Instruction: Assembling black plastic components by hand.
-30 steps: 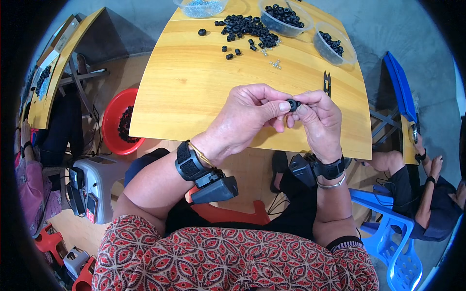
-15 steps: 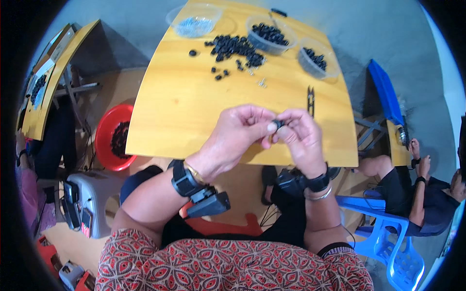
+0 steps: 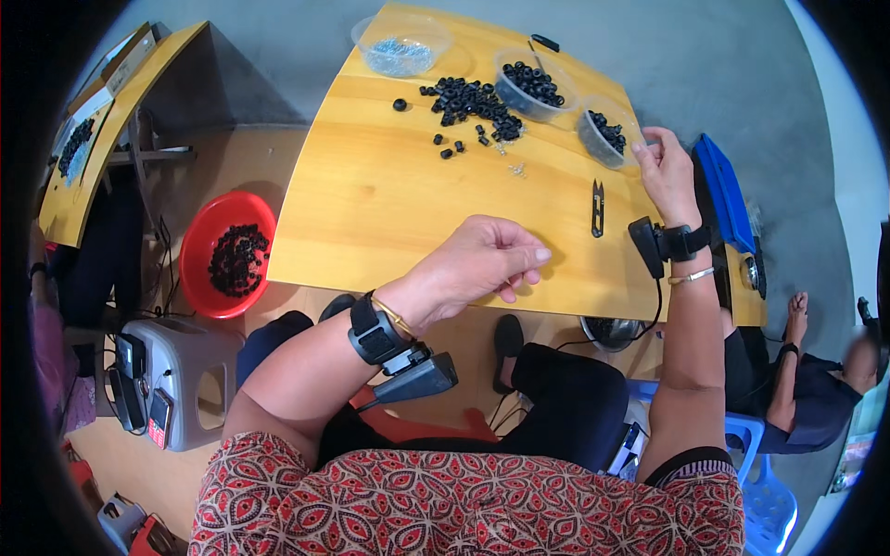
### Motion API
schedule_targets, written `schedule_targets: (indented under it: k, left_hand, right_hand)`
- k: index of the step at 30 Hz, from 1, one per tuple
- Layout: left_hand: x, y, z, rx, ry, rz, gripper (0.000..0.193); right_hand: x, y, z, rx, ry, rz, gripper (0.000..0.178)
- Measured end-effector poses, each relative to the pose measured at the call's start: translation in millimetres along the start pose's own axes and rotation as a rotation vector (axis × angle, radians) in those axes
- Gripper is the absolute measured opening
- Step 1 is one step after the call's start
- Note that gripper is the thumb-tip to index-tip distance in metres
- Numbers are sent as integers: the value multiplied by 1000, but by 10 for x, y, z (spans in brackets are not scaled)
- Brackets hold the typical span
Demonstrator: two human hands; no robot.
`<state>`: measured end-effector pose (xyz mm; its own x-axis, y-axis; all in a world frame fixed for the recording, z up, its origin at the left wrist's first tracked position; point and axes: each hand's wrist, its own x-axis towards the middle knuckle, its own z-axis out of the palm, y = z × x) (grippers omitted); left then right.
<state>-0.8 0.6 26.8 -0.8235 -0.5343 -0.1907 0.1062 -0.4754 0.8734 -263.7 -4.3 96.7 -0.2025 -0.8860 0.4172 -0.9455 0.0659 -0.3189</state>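
My left hand (image 3: 491, 259) hangs over the near edge of the yellow table, its thumb pressed to curled fingers. Whatever is in that pinch, if anything, is too small or hidden to make out. Out to the right, my right hand (image 3: 666, 176) is beside the rim of a clear tub (image 3: 616, 165) containing small black parts. Its thumb and fingers are loosely bent and apart, with nothing visible in them. Black thread snips (image 3: 598, 208) lie on the table between the hands. Farther back is a loose pile of small black cylindrical parts (image 3: 468, 100).
A second clear tub of black parts (image 3: 528, 88) and one of pale bluish bits (image 3: 399, 57) stand at the back. Tiny clear pieces (image 3: 516, 170) lie near the pile. A red basin (image 3: 199, 292) is on the floor at left. Another person (image 3: 816, 389) sits at right.
My hands have parted; both were together on a small black part. The right hand has moved right and away to the tub, while the left stays near the table edge.
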Motion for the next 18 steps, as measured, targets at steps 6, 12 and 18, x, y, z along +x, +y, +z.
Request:
schedule_targets:
  k: [6,12,18]
  left_hand:
    - [-22,-21,-136,117,-14,-59,20]
    - [2,-38,-229,105,-17,-93,20]
    - [-30,-19,-278,91,-19,-103,20]
  right_hand:
    - [-77,-299,568,369,-416,-58,13]
    - [243,-709,905,255,-486,-334,13]
    - [382,-878,1175,63,-552,-402,13]
